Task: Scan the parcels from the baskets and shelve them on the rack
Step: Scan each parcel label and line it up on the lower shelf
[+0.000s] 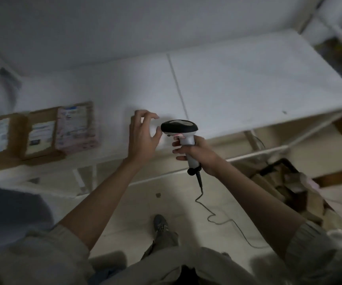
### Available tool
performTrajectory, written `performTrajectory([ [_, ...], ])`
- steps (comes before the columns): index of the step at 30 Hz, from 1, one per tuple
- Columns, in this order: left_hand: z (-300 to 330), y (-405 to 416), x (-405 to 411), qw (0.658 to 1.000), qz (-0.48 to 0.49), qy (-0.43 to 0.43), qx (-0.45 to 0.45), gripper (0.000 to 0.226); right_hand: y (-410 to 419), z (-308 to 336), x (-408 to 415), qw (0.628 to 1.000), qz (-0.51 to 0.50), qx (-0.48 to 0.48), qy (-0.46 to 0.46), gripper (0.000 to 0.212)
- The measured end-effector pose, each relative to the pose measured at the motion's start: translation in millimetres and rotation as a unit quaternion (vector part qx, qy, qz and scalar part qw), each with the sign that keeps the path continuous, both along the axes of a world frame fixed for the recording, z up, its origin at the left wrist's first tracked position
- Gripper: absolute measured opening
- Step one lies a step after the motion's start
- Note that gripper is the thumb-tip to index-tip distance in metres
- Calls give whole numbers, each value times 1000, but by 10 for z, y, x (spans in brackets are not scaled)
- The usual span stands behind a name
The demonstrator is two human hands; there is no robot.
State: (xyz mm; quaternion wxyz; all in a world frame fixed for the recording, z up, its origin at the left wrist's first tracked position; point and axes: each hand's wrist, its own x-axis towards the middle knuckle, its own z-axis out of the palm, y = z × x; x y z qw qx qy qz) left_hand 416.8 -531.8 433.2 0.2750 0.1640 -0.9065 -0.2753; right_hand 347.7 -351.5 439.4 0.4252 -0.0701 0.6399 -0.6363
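Fingers [178,150] of the right hand [199,155] grip the black-headed, white-handled scanner [179,128]; left hand [143,134], fingers spread and empty, hovers just beside the scanner.

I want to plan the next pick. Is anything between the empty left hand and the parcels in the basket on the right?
Yes. The right hand holding the scanner lies between the left hand and the basket of parcels.

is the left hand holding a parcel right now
No, the left hand hovers open and empty beside the black and white handheld scanner that the right hand grips.
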Motion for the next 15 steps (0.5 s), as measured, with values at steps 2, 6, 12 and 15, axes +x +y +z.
performTrajectory([
  [2,-64,551,-205,998,-48,-23,15,29,596,-62,-57,999,-50,1,5,32],
  [6,-285,1686,-427,986,-142,-83,34,29,1842,-283,-67,987,-162,14,3,33],
  [12,-721,3271,-477,936,-269,-225,37,28,3558,-636,220,946,-318,25,-54,27],
  [15,-849,3894,-462,899,-334,-282,33,26,4205,-746,383,919,-385,44,-74,31],
])
